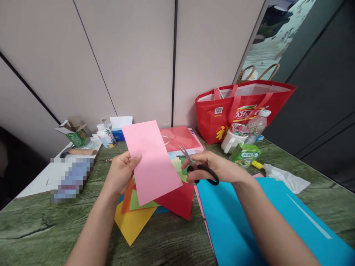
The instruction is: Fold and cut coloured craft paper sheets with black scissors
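Observation:
My left hand (pixel 122 171) pinches the left edge of a pink sheet of paper (pixel 152 162), thumb on top, and holds it up above the table. In my right hand (pixel 206 166) is a pair of scissors (pixel 203 171) with black handles. The blades point up and left, slightly parted, to the right of the pink sheet and apart from it. Beneath the sheet lie loose coloured papers, among them a yellow sheet (pixel 135 225), a red sheet (pixel 180 201) and a light green one. A blue sheet (pixel 227 218) lies under my right forearm.
At the back right stands a red shopping bag (pixel 210 122), with a white mug (pixel 233 140), a plastic bottle (pixel 259 123) and a green box (pixel 245 154) before it. A white bottle (pixel 106 136) and an opened green box (pixel 76 136) stand at back left. Pink paper packs (pixel 180 136) lie near the wall.

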A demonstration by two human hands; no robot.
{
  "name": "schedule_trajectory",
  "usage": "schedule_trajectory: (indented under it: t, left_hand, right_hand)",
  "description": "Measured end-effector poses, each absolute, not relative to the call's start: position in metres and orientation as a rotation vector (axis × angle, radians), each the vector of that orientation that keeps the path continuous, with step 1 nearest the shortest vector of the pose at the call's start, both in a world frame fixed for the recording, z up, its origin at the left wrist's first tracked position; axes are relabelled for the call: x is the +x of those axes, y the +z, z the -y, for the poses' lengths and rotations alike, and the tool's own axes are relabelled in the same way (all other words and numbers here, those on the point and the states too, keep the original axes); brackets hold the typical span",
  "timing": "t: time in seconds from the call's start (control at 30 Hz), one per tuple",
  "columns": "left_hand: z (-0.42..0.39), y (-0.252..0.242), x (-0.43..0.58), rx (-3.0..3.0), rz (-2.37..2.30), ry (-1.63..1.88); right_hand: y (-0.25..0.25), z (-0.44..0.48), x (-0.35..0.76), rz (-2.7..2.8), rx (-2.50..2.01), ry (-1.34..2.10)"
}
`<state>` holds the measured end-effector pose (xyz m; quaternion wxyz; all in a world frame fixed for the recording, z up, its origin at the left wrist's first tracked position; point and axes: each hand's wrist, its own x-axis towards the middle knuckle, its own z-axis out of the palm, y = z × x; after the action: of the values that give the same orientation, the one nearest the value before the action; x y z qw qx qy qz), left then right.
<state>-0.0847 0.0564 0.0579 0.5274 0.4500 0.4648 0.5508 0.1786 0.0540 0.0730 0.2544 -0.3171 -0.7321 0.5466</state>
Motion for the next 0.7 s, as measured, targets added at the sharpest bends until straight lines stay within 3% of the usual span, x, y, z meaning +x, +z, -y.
schedule_trajectory:
  t: [0.4,0.7]
  left_hand:
    - [-0.049,0.075,-0.091,1.046,-1.106,1.552]
    - [-0.048,0.073,-0.103,1.116,-1.054,1.463]
  right_hand:
    - [0.026,-0.063,0.13,1.883,-0.329,1.947]
    - [0.024,-0.049,0.111,1.688,-0.334,1.823]
